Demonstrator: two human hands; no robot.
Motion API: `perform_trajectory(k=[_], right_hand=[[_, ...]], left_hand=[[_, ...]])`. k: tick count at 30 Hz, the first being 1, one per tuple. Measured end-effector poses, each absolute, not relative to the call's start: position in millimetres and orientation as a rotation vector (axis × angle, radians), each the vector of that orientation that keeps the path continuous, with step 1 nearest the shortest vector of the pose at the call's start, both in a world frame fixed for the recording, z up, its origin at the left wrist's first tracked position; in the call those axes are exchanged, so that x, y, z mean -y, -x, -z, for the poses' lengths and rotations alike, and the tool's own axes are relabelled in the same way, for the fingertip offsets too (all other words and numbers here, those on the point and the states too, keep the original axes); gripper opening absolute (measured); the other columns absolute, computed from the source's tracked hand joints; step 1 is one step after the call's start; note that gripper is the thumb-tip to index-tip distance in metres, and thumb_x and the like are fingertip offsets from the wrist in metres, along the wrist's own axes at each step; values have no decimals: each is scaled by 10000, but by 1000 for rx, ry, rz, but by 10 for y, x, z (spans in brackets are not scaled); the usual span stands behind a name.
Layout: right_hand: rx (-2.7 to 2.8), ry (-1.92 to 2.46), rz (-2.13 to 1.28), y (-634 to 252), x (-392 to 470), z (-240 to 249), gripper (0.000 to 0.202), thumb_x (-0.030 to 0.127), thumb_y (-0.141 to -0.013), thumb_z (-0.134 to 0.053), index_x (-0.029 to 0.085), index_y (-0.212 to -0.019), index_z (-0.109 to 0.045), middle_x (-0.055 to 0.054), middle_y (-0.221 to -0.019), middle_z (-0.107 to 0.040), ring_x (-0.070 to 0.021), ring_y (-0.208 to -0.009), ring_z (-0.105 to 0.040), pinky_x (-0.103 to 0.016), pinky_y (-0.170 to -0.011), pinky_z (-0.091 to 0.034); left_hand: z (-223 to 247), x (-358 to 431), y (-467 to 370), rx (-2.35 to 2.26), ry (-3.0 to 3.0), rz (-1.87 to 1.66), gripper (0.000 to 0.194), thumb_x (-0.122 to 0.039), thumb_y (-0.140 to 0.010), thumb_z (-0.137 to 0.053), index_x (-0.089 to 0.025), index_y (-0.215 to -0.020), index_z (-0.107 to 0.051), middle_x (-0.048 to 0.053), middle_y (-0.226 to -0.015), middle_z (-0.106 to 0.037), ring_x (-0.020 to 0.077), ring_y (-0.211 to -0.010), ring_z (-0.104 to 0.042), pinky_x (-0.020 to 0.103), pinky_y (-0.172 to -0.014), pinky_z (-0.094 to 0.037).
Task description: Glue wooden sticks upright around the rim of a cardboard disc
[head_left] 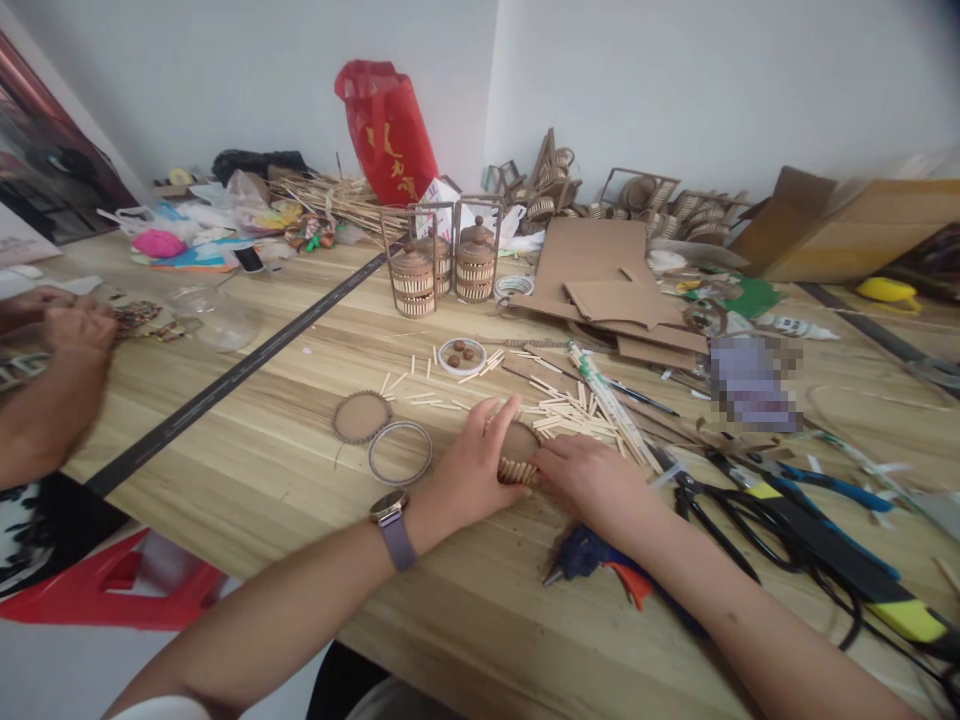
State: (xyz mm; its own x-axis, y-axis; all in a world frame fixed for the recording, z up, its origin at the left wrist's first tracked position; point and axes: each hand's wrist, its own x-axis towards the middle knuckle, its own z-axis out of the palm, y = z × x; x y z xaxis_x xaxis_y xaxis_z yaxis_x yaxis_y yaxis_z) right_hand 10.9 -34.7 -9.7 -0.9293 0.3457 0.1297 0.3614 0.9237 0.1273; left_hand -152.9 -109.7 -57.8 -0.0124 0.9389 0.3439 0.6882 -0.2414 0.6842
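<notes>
Between my hands is a small round basket, a brown disc with short pale sticks standing around its edge. My left hand, with a watch on the wrist, curves around its left side, thumb at the front. My right hand has its fingers bent together against the right side of the rim; the fingertips are partly hidden. Loose short sticks lie just behind the basket. A blue glue gun with an orange trigger rests below my right forearm. Left of my hands lie a ridged-edge disc and a pale ring.
Scissors, blue-handled pliers and a black-yellow tool lie at right. Lidded stick baskets in frames stand behind, near cardboard sheets. A white dish holds brown balls. Another person's hands work at far left.
</notes>
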Motion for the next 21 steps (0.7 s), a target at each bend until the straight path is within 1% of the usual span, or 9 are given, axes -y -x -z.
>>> perform_trajectory(k=[4,6,10,15,18,19,21], right_hand=[[2998,541,214,-102,355,78,145,72,-788,-677,179,-710,-616,-22,-705,-653,-179,-675,-601,-266,-605,-347],[3009,546,206,-98,360,68,142,69,-801,-659,176,-717,-617,-27,-709,-654,-182,-679,-603,-268,-609,-350],[3009,550,203,-97,368,56,140,75,-810,-651,179,-723,-617,-26,-711,-654,-189,-689,-606,-269,-619,-354],[3012,576,208,-99,378,52,141,64,-808,-648,174,-722,-628,-33,-709,-660,-189,-688,-616,-268,-617,-355],[3043,616,188,-93,377,55,121,83,-825,-640,167,-739,-647,-49,-730,-675,-202,-709,-635,-274,-618,-369],[3053,631,171,-92,371,53,94,100,-831,-640,163,-762,-655,-58,-750,-683,-211,-723,-642,-279,-623,-380],[3043,663,117,-101,352,35,45,140,-830,-650,153,-871,-667,-77,-812,-697,-232,-760,-651,-291,-639,-405]], left_hand=[[564,1097,1521,-1707,-1955,-1104,1196,-260,-568,-891,-296,-1466,-101,174,-1464,-249,363,-1387,-278,597,-1099,-311],[557,1096,1516,-1721,-1963,-1092,1207,-272,-560,-900,-293,-1465,-102,178,-1461,-255,358,-1386,-284,590,-1097,-322],[543,1092,1509,-1729,-1966,-1081,1219,-265,-558,-901,-305,-1468,-90,174,-1463,-255,358,-1387,-286,595,-1096,-325],[532,1090,1512,-1754,-1953,-1058,1164,-206,-591,-874,-268,-1472,-115,179,-1462,-259,348,-1390,-282,566,-1104,-333],[547,1080,1532,-1759,-1966,-1061,1171,-197,-588,-877,-252,-1472,-111,182,-1457,-262,337,-1392,-281,547,-1109,-336],[554,1076,1541,-1754,-1974,-1069,1175,-205,-586,-880,-245,-1472,-110,183,-1454,-265,332,-1391,-282,539,-1113,-335],[562,1069,1557,-1737,-1985,-1084,1165,-213,-595,-876,-240,-1473,-111,184,-1451,-271,324,-1391,-284,530,-1119,-329]])
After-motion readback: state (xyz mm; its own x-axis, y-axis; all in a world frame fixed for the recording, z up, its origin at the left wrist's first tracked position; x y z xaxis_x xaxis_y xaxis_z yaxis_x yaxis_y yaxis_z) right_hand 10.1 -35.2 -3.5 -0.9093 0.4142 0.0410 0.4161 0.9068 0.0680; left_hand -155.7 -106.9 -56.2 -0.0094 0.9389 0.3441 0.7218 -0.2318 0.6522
